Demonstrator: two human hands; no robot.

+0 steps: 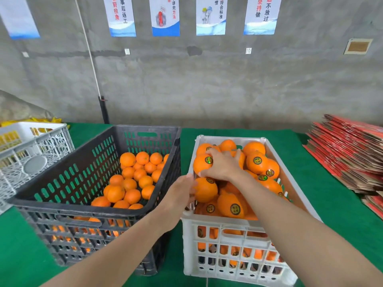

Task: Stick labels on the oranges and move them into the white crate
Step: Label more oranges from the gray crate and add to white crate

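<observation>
Noted right hand gripping upper labelled orange in white crate, centre-right; left hand, fingers straight, touching lower labelled orange. Located unlabelled oranges leftward in black crate, nearest left hand.

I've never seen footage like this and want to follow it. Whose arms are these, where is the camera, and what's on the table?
No machine here: a person works bare-handed, and the single camera sits on their head, looking forward and down. On the green table stand a black crate of unlabelled oranges and a white crate of labelled oranges; red cartons are stacked at the right. The right hand grips a top orange in the white crate, fingers and thumb round it. The left hand touches a lower orange; whether it grips is unclear.
</observation>
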